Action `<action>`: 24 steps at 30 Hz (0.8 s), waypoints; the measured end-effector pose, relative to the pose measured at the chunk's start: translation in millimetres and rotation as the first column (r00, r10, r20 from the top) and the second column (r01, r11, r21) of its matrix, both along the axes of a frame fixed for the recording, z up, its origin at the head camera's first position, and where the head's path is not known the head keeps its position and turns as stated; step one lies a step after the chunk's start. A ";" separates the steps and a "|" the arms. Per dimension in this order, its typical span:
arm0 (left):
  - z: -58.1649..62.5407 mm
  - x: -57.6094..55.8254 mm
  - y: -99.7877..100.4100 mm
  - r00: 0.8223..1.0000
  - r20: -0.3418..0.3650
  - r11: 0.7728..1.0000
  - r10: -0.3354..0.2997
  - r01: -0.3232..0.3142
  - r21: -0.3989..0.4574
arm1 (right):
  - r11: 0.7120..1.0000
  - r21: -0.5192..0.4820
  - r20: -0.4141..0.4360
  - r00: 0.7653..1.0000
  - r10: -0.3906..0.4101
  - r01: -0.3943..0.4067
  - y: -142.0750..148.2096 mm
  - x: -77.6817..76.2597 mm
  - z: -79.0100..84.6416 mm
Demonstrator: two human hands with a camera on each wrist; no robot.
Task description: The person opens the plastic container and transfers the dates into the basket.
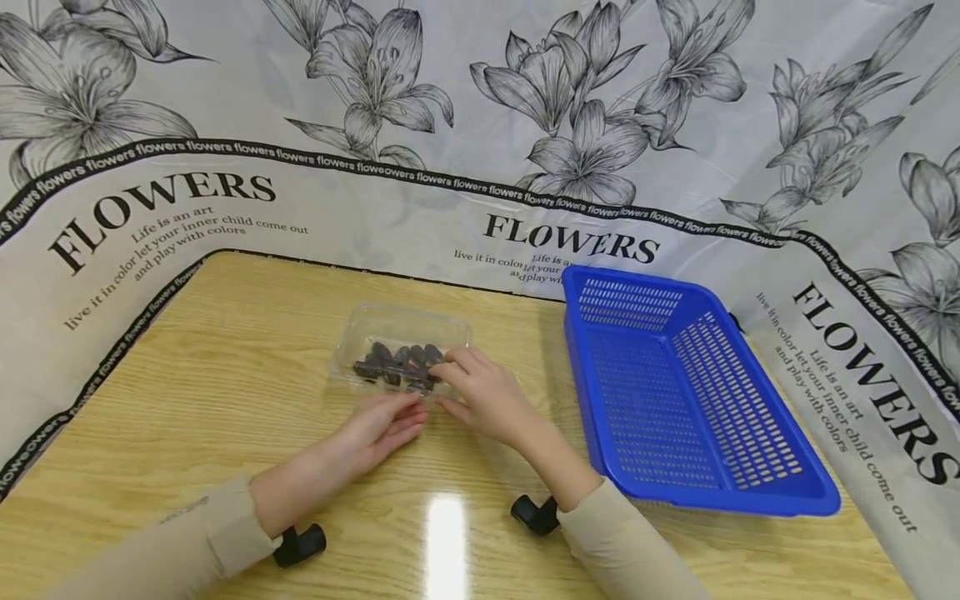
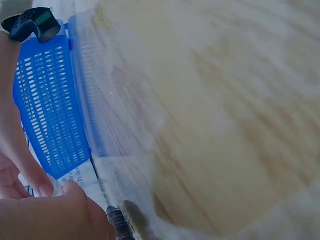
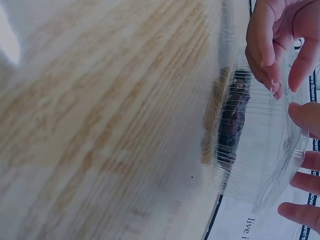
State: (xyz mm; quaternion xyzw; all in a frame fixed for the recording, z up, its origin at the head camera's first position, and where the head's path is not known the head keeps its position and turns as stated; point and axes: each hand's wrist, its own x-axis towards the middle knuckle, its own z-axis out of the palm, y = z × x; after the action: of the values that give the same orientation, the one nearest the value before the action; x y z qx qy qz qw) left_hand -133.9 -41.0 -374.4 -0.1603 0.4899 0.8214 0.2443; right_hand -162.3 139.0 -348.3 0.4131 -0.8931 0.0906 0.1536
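A clear plastic clamshell box (image 1: 360, 321) lies on the wooden table with several dark, oval fruits (image 1: 382, 354) inside that look like dates. My left hand (image 1: 382, 429) is at the middle of its front edge, where thumb and fingertips pinch the rim. The right hand (image 1: 483, 396) reaches over the front right corner, its thumb at the rim and its fingers bent over the top. In the right wrist view the ribbed side of the box stands between the fruits and the camera, and the fingers of both hands meet its rim.
To the right of the box stands a blue perforated basket (image 1: 652, 408), leaning over the table's right part. Behind and beside the table (image 1: 247, 333) hangs a white cloth (image 1: 420, 208) printed with flowers. A black wrist mount (image 1: 300, 546) sits under each forearm.
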 end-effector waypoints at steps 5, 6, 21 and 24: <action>-0.7 -2.3 3.8 1.000 0.003 1.000 0.021 -0.021 0.007 | 1.000 0.002 -0.102 0.994 0.024 -0.024 -2.6 -1.7 -3.0; -1.1 -2.6 4.4 1.000 0.002 1.000 0.028 -0.028 0.008 | 1.000 0.007 -0.132 0.991 0.029 -0.028 -3.5 -2.0 -3.9; -4.3 -4.1 7.9 0.999 -0.014 0.999 0.042 -0.042 -0.023 | 0.992 0.125 -0.303 0.951 0.065 -0.028 -8.8 -4.0 -5.9; -4.9 -3.3 7.6 0.999 -0.023 0.999 0.034 -0.035 -0.030 | 0.986 0.164 -0.332 0.940 0.080 -0.026 -8.5 -4.5 -7.5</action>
State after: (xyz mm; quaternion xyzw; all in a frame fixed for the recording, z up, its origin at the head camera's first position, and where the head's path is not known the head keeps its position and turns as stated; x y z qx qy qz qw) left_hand -137.2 -33.4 -379.4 -0.1630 0.5021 0.8198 0.2219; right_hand -166.8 130.5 -355.8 0.4574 -0.8463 -0.0479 0.2688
